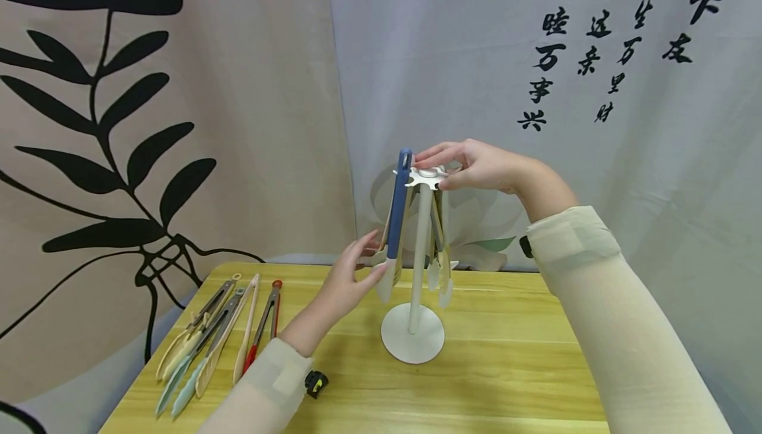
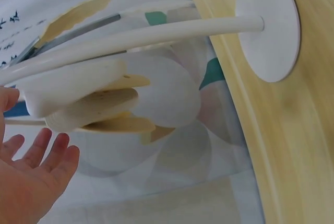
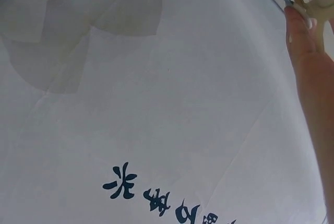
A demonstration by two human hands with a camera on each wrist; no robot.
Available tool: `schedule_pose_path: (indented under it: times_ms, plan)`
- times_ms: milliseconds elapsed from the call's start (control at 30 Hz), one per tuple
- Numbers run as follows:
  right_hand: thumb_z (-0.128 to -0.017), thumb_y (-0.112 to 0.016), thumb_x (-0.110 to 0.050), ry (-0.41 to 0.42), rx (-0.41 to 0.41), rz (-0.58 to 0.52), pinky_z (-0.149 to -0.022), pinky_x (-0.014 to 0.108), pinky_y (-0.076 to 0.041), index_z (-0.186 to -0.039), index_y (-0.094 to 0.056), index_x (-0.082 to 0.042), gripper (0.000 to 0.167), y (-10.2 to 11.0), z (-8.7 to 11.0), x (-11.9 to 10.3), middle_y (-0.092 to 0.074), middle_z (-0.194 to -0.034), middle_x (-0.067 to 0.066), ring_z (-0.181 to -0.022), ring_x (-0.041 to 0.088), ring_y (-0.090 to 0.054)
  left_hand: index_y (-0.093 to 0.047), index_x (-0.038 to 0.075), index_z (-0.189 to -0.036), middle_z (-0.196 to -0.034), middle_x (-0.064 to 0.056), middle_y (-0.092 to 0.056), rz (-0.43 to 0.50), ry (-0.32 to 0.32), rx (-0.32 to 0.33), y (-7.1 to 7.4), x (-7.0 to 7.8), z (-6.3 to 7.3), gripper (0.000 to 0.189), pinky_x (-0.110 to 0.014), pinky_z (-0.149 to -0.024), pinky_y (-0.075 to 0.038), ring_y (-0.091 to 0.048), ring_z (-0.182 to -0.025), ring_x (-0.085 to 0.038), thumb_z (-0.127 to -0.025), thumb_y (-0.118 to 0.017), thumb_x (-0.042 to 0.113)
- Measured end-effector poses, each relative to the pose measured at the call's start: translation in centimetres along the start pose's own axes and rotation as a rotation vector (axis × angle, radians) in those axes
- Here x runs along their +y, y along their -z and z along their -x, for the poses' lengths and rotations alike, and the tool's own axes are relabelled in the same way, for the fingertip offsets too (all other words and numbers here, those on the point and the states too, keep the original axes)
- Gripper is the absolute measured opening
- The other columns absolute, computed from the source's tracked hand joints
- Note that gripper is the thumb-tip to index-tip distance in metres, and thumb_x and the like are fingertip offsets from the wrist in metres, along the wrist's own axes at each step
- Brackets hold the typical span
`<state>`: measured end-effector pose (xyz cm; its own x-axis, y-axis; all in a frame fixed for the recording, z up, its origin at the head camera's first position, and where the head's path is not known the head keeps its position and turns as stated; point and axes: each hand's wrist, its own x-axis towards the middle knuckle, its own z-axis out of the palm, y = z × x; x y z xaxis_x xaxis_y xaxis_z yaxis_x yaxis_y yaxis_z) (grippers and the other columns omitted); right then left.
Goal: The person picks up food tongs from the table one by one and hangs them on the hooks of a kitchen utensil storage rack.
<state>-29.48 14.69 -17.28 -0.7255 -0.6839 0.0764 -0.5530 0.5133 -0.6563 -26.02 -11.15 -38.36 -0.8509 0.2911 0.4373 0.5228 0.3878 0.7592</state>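
A white rotating-style utensil stand (image 1: 423, 242) with a hooked top disc and round base (image 1: 413, 348) stands upright on the table. From its left side hangs a blue-handled utensil (image 1: 399, 206) with a pale head; its exact kind is unclear. My left hand (image 1: 345, 282) is beside that head, thumb in front and fingers loosely spread behind. The left wrist view shows these fingers apart from the white and beige heads (image 2: 94, 109). Up top, my right hand (image 1: 479, 164) holds the disc, thumb at the near edge and fingers across the far side. More utensils (image 1: 440, 249) hang behind the pole.
Several kitchen tongs lie on the table's left, including teal-tipped tongs (image 1: 205, 345) and red tongs (image 1: 268, 318). The wooden table (image 1: 506, 354) ends at a cloth backdrop (image 1: 446, 57) printed with leaves and black characters, close behind the stand.
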Motion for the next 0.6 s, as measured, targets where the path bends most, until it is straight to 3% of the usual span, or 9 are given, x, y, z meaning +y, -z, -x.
schedule_pose_path:
  times_ms: [433,600]
  plan:
    - [-0.088,-0.060,-0.003,-0.002,0.006,0.020,-0.107,0.053,-0.035,-0.134,-0.055,-0.012,0.047,0.2,0.0,0.3,-0.039,-0.148,0.001,-0.140,0.024,-0.027,-0.035,0.020,-0.146,-0.133,-0.005,-0.051,-0.015,0.063,0.043,1.0,-1.9,1.2,0.060,-0.053,-0.098,-0.043,-0.050,-0.121,-0.030,-0.092,-0.061,0.030]
    - [-0.087,-0.060,-0.003,0.000,0.006,0.021,-0.107,0.055,-0.032,-0.133,-0.056,-0.011,0.047,0.2,0.0,0.3,-0.039,-0.148,0.003,-0.140,0.024,-0.026,-0.031,0.018,-0.148,-0.140,-0.007,-0.046,-0.062,0.130,0.042,1.4,-2.8,2.1,0.063,-0.051,-0.102,-0.040,-0.045,-0.126,-0.029,-0.093,-0.059,0.033]
